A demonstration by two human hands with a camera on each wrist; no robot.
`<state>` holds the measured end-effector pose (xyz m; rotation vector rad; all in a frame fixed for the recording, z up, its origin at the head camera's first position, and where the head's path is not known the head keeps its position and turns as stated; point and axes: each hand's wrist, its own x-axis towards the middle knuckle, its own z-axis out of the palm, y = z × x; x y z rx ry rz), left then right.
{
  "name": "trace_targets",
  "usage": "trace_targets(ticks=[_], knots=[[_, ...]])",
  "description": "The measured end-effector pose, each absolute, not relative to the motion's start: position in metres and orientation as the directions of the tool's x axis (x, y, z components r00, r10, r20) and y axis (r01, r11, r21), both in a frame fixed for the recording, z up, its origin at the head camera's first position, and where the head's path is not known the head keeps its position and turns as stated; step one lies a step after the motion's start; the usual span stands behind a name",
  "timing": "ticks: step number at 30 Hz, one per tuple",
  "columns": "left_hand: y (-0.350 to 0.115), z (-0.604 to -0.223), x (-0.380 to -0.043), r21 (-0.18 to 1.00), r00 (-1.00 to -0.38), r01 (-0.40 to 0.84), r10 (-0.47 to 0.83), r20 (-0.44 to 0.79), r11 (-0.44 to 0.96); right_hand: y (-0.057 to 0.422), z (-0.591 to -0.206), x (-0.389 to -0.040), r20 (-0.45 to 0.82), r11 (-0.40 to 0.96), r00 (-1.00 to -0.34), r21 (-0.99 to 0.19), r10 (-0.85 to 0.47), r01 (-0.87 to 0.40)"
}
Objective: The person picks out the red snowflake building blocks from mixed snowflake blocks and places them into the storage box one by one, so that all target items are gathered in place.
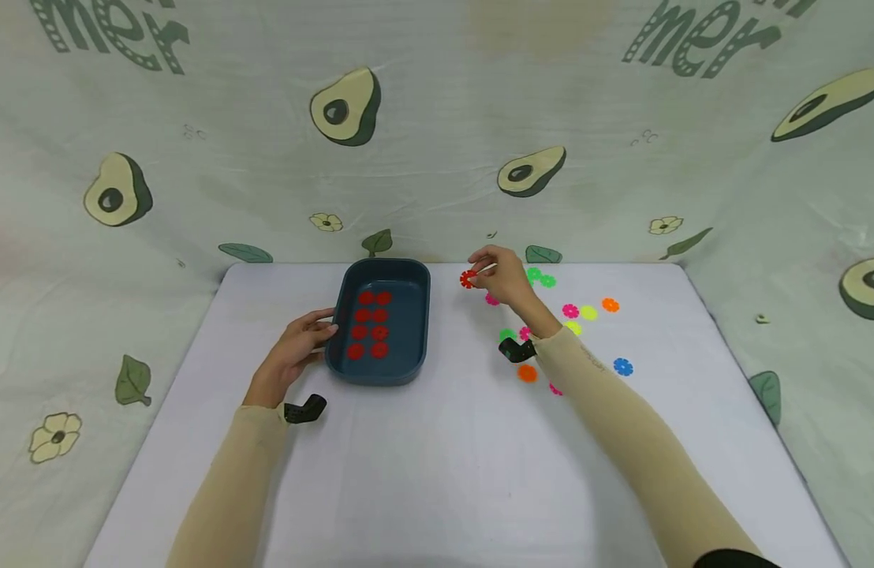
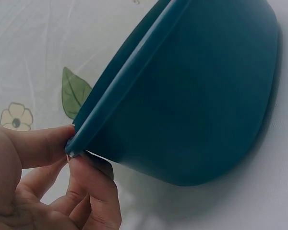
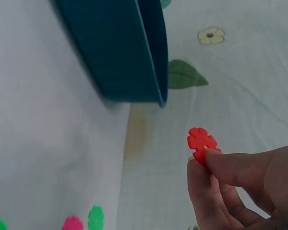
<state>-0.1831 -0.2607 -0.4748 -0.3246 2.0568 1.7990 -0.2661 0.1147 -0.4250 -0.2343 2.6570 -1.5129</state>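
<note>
In the head view a dark blue rectangular tub (image 1: 412, 331) stands left of the middle of the white table. Several red notched discs (image 1: 362, 315) lie in two columns on its floor. My left hand (image 1: 291, 353) pinches the tub's rim on its left side, and the left wrist view shows thumb and fingers on the rim of the tub (image 2: 182, 105). To the right of the tub, my right hand (image 1: 506, 276) holds one red notched disc (image 1: 467, 279). In the right wrist view that red disc (image 3: 199, 141) sits between thumb and fingertips, apart from the tub (image 3: 115, 57).
Loose notched discs lie scattered on the right of the table (image 1: 437, 473): green (image 1: 547, 281), pink (image 1: 570, 311), yellow (image 1: 588, 313), orange (image 1: 610, 304) and blue (image 1: 623, 366). My right forearm passes over some. A cloth (image 1: 437, 197) with printed avocados hangs behind the table.
</note>
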Motion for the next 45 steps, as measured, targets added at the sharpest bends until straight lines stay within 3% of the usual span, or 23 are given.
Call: trace_targets(ticks=[8, 18, 26, 31, 45], knots=[[-0.258, -0.475, -0.184, 0.901, -0.902, -0.412, 0.075, -0.424, 0.139, 0.060, -0.415, -0.280, -0.025, 0.503, -0.954, -0.854, -0.298, -0.135], [-0.261, -0.476, -0.184, 0.904, -0.908, -0.406, 0.055, -0.416, 0.136, 0.011, -0.413, -0.300, -0.172, 0.646, -0.881, -0.742, -0.442, -0.179], [-0.261, -0.477, -0.184, 0.901, -0.907, -0.412, 0.034, -0.420, 0.139, -0.008, -0.430, -0.326, -0.294, 0.729, -0.845, -0.667, -0.447, -0.155], [-0.261, -0.476, -0.184, 0.902, -0.908, -0.409, 0.037, -0.417, 0.141, -0.016, -0.427, -0.322, -0.340, 0.774, -0.846, -0.620, -0.411, -0.127], [-0.261, -0.477, -0.184, 0.905, -0.911, -0.402, 0.038, -0.410, 0.139, -0.027, -0.431, -0.318, -0.309, 0.811, -0.840, -0.536, -0.446, -0.233]])
